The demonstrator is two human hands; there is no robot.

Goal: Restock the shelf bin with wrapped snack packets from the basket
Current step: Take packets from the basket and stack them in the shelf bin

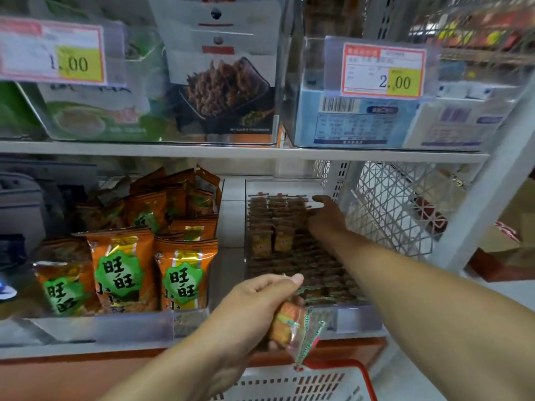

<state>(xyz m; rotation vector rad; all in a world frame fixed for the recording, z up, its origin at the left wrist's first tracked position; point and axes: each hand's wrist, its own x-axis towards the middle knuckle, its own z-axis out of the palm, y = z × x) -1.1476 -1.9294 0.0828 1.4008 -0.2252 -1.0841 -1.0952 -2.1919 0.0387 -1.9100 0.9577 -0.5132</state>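
- Wrapped snack packets (289, 325): a small clutch of them sits in my left hand (254, 308), just above the red basket (333, 371) and in front of the bin's front lip. Fingers curled round the bundle, thumb on top; clear wrapper tails hang free below.
- Shelf bin (356, 316): clear-walled, lower shelf, already holding rows of like packets (275, 227) standing on edge toward the back, flatter ones nearer the front.
- My right hand (324, 215) reaches deep to the bin's rear right, fingers extended against the back rows. Whether it pinches a packet I cannot tell; it looks like pressing.
- Judgement: the step is seating new stock. Use the right hand to push the standing rows back and hold them, opening a slot.
- Feed from the left one packet at a time, on edge, same facing.
- Risk: the loose tails snagging on the lip; lift clear before going in.
- Neighbours: orange bags (121, 270) to the left, white mesh divider (390, 204) to the right; keep off both.
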